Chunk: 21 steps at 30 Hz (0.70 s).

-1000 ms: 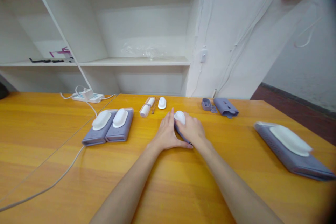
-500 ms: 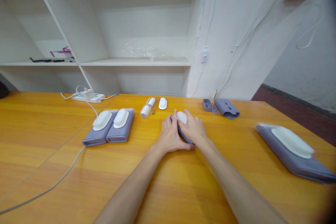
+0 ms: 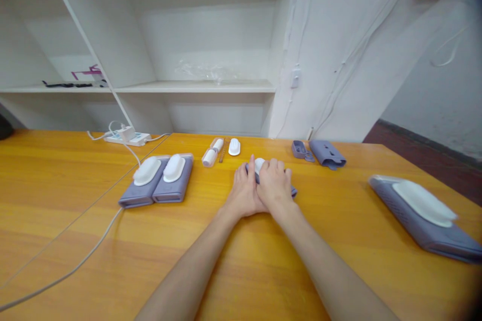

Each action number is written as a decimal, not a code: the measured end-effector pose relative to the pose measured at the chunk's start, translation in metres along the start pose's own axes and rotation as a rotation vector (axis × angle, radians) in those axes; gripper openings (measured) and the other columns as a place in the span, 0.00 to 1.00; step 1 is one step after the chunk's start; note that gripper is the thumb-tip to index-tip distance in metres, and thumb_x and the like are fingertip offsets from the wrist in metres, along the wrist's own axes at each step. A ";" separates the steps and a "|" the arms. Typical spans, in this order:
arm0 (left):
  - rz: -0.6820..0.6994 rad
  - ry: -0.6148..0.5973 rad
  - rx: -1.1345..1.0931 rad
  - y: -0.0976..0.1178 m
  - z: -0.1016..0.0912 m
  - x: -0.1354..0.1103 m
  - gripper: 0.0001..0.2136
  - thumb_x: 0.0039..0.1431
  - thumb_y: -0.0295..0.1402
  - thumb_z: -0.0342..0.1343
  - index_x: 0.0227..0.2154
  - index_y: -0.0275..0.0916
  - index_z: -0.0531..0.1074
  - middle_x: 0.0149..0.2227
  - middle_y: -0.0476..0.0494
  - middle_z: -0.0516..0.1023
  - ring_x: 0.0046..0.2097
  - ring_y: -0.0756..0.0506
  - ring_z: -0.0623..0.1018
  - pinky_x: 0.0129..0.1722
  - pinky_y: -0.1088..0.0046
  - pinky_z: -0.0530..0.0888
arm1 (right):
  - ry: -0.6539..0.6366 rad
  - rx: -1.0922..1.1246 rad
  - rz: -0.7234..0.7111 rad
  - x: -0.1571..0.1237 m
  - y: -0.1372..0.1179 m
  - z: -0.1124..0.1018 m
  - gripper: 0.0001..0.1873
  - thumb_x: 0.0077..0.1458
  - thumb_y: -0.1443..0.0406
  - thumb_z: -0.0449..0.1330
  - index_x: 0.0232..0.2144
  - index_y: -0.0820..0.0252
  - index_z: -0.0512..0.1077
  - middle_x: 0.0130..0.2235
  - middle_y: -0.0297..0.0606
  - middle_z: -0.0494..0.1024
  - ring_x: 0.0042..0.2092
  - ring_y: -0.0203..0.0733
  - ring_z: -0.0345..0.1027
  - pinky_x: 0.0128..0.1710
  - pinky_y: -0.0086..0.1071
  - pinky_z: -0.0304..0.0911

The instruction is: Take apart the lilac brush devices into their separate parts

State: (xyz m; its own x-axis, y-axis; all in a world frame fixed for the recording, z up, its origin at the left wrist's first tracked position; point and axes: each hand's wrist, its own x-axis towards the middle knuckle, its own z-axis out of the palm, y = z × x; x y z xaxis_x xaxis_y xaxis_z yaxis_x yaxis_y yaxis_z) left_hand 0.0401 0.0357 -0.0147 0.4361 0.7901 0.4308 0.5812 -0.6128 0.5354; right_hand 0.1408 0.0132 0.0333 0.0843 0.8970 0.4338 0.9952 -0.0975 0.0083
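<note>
A grey-purple casing (image 3: 294,191) with a white oval piece (image 3: 259,163) lies on the table under both hands; much of it is hidden by the fingers. My left hand (image 3: 244,193) holds the casing along its left and near side, the fingers pointing away from me. Across its top rests my right hand (image 3: 275,185), fingers bent over it and pressing near the white piece. Beyond the hands sit a loose white ribbed oval piece (image 3: 234,147), a brown strip of small parts (image 3: 222,150) and a clear case with white cylinders (image 3: 213,152).
Two grey-purple casings with white oval tops (image 3: 173,178) stand side by side at left, near a white cable (image 3: 90,243). A power strip (image 3: 128,138) is behind. At right lie another casing (image 3: 425,220), an empty purple shell (image 3: 327,153) and a small purple box (image 3: 299,149).
My right hand has shifted its grip, the fingers now curling over the top of the casing. More of the casing's right end shows beside it. The left hand stays about in place.
</note>
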 end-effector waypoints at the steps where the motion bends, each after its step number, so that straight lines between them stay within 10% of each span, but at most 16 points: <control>1: 0.000 -0.001 0.006 -0.001 0.000 0.000 0.60 0.34 0.43 0.64 0.64 0.39 0.28 0.59 0.29 0.53 0.60 0.31 0.57 0.59 0.50 0.54 | -0.004 0.002 0.007 0.000 0.000 0.001 0.11 0.56 0.70 0.51 0.39 0.67 0.70 0.40 0.51 0.70 0.43 0.52 0.61 0.38 0.40 0.54; 13: -0.030 0.030 0.052 0.001 0.003 0.000 0.56 0.36 0.43 0.64 0.64 0.38 0.34 0.59 0.28 0.54 0.61 0.29 0.57 0.59 0.48 0.51 | -0.025 0.080 -0.002 -0.002 0.006 0.000 0.13 0.59 0.64 0.50 0.42 0.66 0.69 0.41 0.52 0.70 0.44 0.53 0.60 0.42 0.40 0.54; 21: -0.105 0.077 0.053 0.004 0.003 0.001 0.56 0.36 0.48 0.65 0.64 0.34 0.38 0.62 0.23 0.50 0.64 0.27 0.52 0.59 0.45 0.48 | -0.042 0.373 0.074 -0.022 0.039 0.016 0.42 0.48 0.52 0.61 0.61 0.63 0.55 0.55 0.52 0.65 0.54 0.56 0.58 0.52 0.46 0.52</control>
State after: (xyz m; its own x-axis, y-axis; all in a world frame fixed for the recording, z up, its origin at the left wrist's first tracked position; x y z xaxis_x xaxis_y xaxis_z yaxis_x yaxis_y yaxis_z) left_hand 0.0454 0.0339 -0.0144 0.3180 0.8450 0.4299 0.6573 -0.5233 0.5423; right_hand 0.1787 -0.0034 0.0098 0.1508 0.9113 0.3832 0.9355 -0.0063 -0.3532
